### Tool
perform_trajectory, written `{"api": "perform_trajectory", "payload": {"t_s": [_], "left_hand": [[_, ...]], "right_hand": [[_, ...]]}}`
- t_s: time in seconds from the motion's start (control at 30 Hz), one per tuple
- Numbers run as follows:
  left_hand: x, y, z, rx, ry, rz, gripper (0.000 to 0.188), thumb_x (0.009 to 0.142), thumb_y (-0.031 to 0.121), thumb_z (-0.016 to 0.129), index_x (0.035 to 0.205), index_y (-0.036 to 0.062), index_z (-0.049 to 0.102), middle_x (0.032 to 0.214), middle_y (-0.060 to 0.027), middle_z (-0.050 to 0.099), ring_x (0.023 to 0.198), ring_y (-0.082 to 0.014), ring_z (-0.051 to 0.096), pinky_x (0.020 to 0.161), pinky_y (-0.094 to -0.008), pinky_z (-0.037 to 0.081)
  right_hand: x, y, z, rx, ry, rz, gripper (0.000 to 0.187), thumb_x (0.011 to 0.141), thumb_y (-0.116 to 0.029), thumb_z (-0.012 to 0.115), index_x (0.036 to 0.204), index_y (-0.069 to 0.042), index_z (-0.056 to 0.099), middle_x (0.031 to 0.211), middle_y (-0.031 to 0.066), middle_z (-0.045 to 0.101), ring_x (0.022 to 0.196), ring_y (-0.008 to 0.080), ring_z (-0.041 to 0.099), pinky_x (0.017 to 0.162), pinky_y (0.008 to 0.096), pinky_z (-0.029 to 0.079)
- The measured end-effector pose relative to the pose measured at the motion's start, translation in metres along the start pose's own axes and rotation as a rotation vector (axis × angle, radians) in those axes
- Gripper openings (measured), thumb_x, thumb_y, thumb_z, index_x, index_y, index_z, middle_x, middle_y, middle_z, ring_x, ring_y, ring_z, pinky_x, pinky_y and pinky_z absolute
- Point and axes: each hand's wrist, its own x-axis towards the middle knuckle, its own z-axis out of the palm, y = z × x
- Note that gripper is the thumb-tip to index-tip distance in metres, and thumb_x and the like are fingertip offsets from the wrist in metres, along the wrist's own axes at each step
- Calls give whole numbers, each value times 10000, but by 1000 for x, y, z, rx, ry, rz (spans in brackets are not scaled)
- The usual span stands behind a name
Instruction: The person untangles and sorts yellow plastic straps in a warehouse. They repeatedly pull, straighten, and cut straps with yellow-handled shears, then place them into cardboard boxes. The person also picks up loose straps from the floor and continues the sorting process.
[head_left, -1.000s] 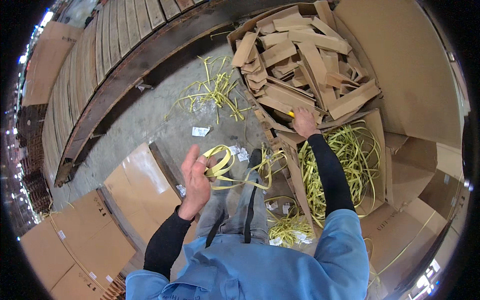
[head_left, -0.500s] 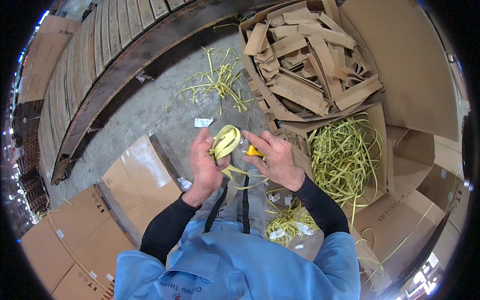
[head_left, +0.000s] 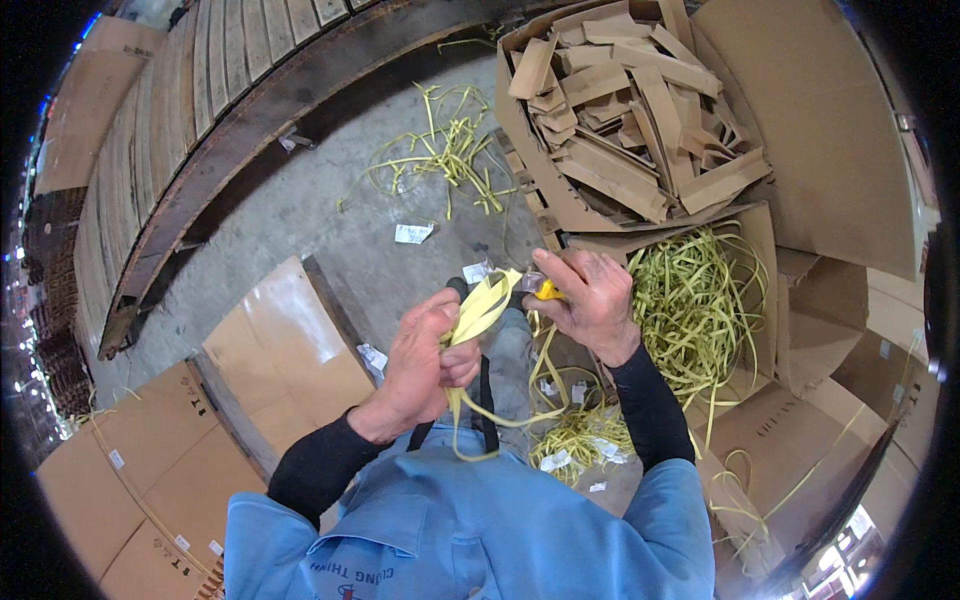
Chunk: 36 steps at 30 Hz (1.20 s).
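Observation:
My left hand (head_left: 420,355) is closed around a looped bundle of yellow strapping (head_left: 484,305), and loose tails of it hang below over my lap. In my right hand (head_left: 597,302) is a small cutter with a yellow handle (head_left: 547,290), gripped between thumb and fingers. The cutter's grey blade end meets the top of the loops. My palm and fingers hide part of the bundle.
A carton of cardboard strips (head_left: 640,120) stands at the far right. Nearer is a box heaped with yellow strapping (head_left: 697,310). More strapping (head_left: 455,150) lies on the concrete floor, beside a white label (head_left: 413,233). Flat cardboard (head_left: 290,350) lies left; a slatted wooden platform (head_left: 225,70) runs behind.
Both hands have moved to the right. The strap bundle is now tilted and stretched toward the cutter, which has gone from beside the loop to touching its upper end.

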Motion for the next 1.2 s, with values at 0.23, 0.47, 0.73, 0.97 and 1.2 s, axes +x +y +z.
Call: {"api": "perform_trajectory", "payload": {"t_s": [0.23, 0.47, 0.73, 0.97, 1.2], "left_hand": [[-69, 7, -60, -116, 376, -122, 231, 1030, 318, 350, 896, 166, 461, 536, 56, 272, 433, -75, 234, 435, -254, 210], [-37, -35, -48, -148, 163, 114, 157, 1019, 313, 418, 890, 222, 407, 521, 8, 349, 388, -98, 309, 374, -255, 265], [-23, -36, -2, -4, 133, 420, 70, 994, 164, 500, 1013, 130, 443, 735, -104, 593, 459, -129, 454, 404, -263, 360], [15, -58, 17, 218, 264, 548, 105, 1003, 130, 517, 1045, 49, 465, 992, -199, 680, 563, -113, 571, 453, -242, 472], [16, -65, 29, 262, 187, 473, 123, 1023, 170, 490, 1056, 71, 425, 756, -90, 633, 506, -79, 509, 397, -226, 360]], "right_hand": [[-64, 140, -118, 458, 487, 617, 371, 981, -282, 554, 1263, -44, 588, 1022, 36, 636, 796, 124, 590, 663, 281, 490], [-91, 109, -5, 364, 239, 731, 175, 913, -128, 658, 1044, -11, 659, 835, 31, 647, 739, 125, 574, 659, 310, 480], [-48, -19, 27, 1065, -18, 658, 411, 813, -185, 738, 1161, -11, 605, 973, 104, 668, 820, 190, 633, 729, 321, 513], [-75, -86, 31, 1692, -358, 671, 466, 809, -138, 770, 1191, -2, 542, 1101, 59, 624, 1020, 135, 588, 904, 302, 470], [-89, -78, 6, 1632, -249, 869, 322, 858, -98, 736, 1132, 8, 606, 925, 46, 673, 770, 92, 618, 677, 257, 510]]}}
